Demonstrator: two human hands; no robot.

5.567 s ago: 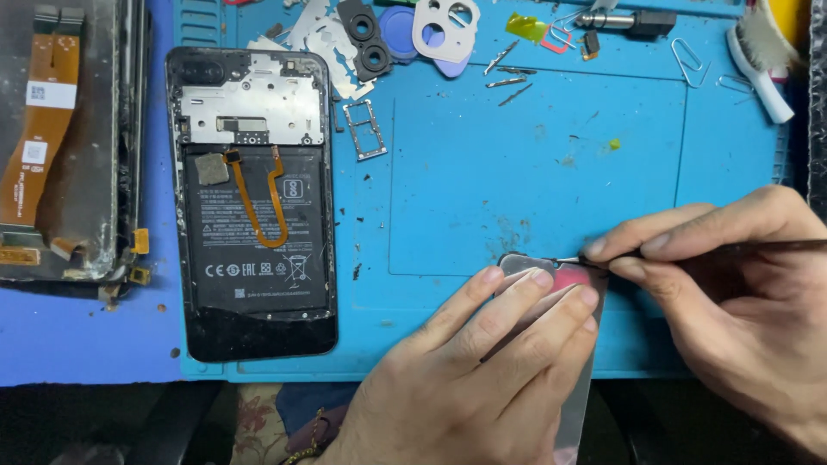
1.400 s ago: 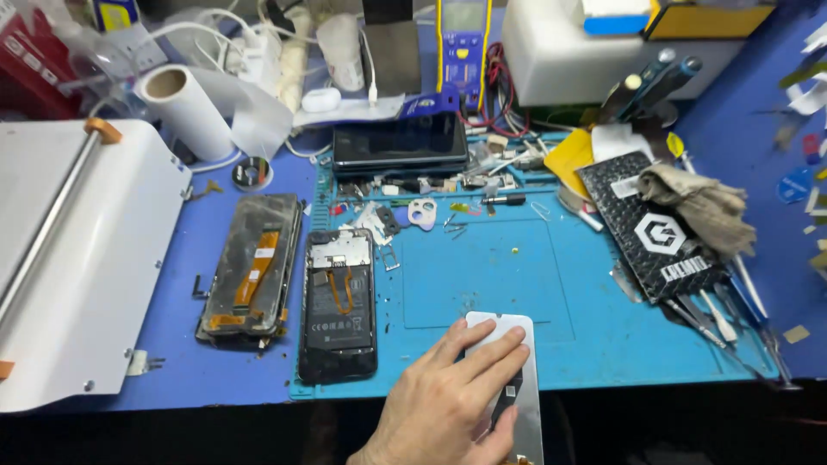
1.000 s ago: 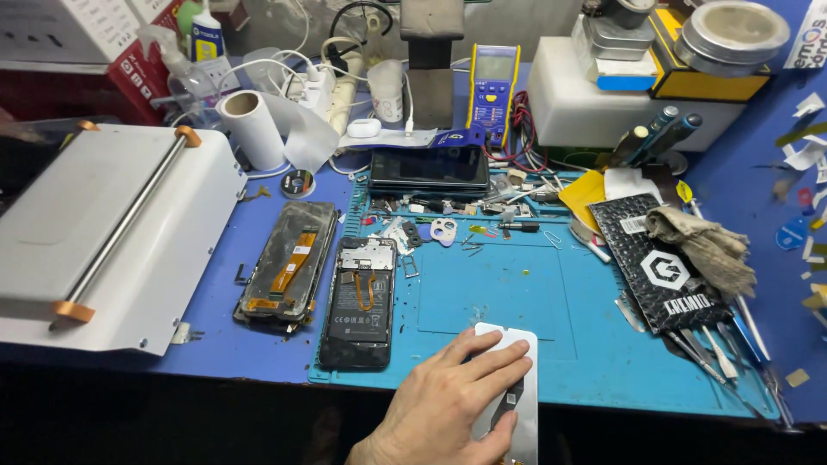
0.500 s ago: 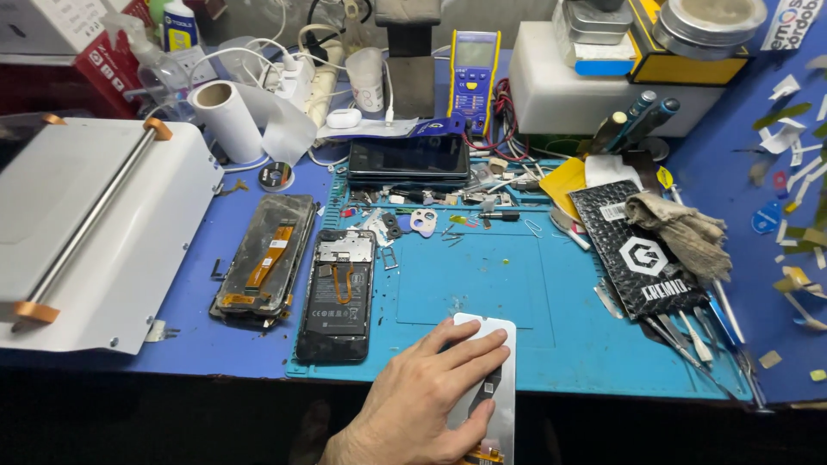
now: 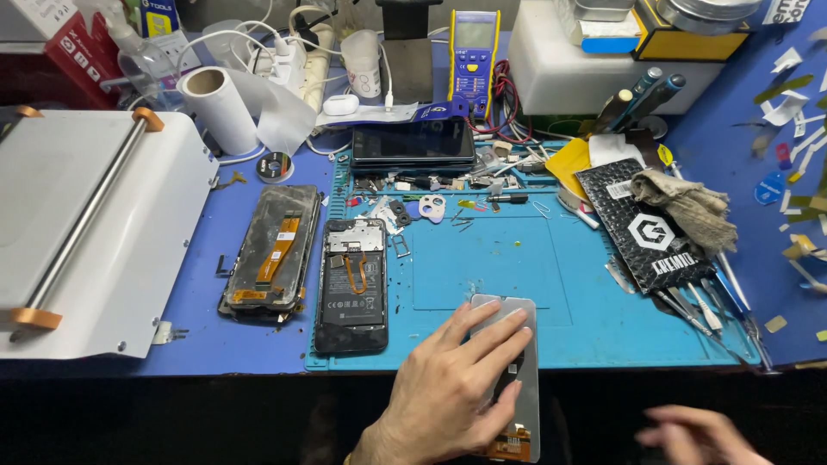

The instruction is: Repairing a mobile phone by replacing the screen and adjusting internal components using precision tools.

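Left hand (image 5: 448, 383) flat, fingers spread, pressing grey phone panel (image 5: 517, 362), half hidden beneath; right hand (image 5: 698, 435) blurred, cut off, grip unreadable.

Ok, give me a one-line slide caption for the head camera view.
Left hand presses a grey phone panel on the teal repair mat, beside an opened phone.

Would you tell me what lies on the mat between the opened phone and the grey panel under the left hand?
Head view: only bare blue mat separates the opened phone from the grey panel.
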